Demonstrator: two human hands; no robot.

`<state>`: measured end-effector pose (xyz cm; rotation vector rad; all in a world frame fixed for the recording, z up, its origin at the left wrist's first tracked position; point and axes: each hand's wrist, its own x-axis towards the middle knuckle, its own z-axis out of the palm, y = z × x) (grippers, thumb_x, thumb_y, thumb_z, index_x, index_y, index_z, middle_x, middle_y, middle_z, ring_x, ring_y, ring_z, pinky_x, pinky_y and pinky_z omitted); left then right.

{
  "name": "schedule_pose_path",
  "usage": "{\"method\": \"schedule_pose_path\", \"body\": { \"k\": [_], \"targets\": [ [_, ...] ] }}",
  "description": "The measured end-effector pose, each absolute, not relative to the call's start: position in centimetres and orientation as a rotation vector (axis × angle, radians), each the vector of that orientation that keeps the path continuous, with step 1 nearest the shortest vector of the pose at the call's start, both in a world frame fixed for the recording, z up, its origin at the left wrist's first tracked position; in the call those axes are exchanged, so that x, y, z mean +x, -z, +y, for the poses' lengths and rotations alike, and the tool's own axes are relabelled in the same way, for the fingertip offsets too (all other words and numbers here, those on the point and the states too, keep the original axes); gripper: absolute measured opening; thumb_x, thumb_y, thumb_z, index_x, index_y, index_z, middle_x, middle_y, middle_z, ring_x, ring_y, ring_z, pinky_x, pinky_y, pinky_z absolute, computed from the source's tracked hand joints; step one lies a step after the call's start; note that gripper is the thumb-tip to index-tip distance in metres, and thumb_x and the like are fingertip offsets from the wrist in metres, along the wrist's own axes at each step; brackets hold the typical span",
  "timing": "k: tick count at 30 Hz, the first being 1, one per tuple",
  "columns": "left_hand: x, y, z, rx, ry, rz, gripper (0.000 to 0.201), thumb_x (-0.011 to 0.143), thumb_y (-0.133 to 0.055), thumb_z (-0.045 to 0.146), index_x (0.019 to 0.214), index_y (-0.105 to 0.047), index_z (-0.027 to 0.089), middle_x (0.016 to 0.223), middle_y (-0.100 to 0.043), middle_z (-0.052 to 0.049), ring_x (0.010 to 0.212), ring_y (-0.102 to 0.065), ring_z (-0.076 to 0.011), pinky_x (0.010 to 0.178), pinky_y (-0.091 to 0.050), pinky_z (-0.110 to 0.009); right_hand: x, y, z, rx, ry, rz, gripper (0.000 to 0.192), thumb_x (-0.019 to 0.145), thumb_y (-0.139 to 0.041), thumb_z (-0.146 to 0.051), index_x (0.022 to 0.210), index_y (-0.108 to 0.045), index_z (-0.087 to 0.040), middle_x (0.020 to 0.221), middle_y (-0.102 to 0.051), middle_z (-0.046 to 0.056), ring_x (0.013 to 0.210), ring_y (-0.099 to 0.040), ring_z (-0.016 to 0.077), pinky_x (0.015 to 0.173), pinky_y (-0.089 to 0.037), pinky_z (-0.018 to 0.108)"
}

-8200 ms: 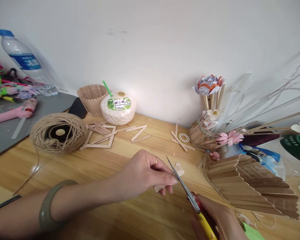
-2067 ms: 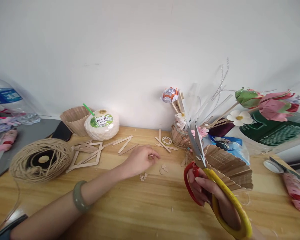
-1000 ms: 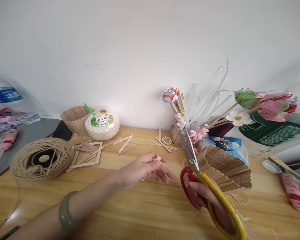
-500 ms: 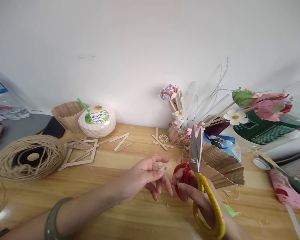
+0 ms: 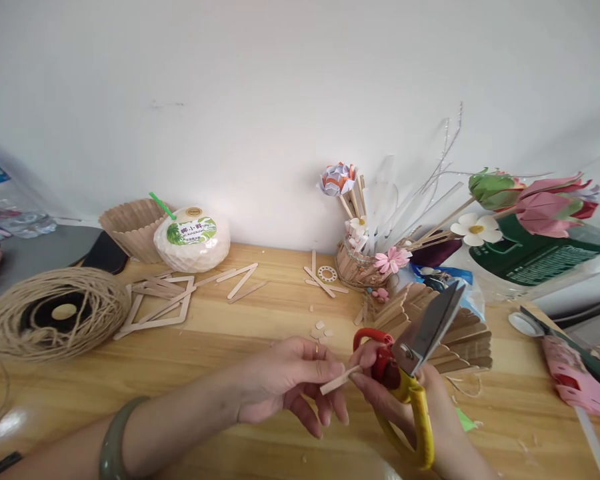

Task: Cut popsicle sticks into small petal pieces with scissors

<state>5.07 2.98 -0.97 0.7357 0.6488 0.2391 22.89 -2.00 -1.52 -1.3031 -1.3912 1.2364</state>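
My left hand point(image 5: 300, 377) pinches a short piece of wooden craft stick point(image 5: 338, 382) between thumb and fingers, low over the wooden table point(image 5: 195, 353). My right hand point(image 5: 405, 407) grips red-and-yellow scissors point(image 5: 415, 360), blades closed and pointing up to the right. The right hand's fingertips also touch the far end of the stick piece. Small cut stick bits point(image 5: 320, 330) lie on the table just beyond my hands.
A fan of craft sticks point(image 5: 445, 330) lies right of the scissors. Behind stand a stick vase of paper flowers point(image 5: 360, 263), a coconut drink point(image 5: 193, 237), a stick basket point(image 5: 133, 230), and a stick frame point(image 5: 160, 307). A twine roll point(image 5: 53, 313) sits left; a pink glue gun point(image 5: 575, 383) right.
Both hands drew closer to me and met. The scissors tilted from upright to pointing right. The stick piece now spans between both hands' fingertips.
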Motion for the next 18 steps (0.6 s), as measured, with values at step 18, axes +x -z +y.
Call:
{"method": "schedule_pose_path", "body": {
  "k": [18],
  "targets": [
    [4.6,-1.8,3.0,0.826,-0.83,0.795,0.015,0.056,-0.076,0.019,0.062,-0.064,0.014,0.058,-0.06,0.004,0.055,-0.05,-0.008,0.06,-0.04,-0.023,22.5,2.5,-2.8,-1.239,-1.316,-1.467,0.05,0.071,-0.052,-0.069,0.079,-0.059,-0.02,0.069,-0.046,0.001,0.06,-0.043,0.0167,0.054,-0.036,0.027]
  ]
}}
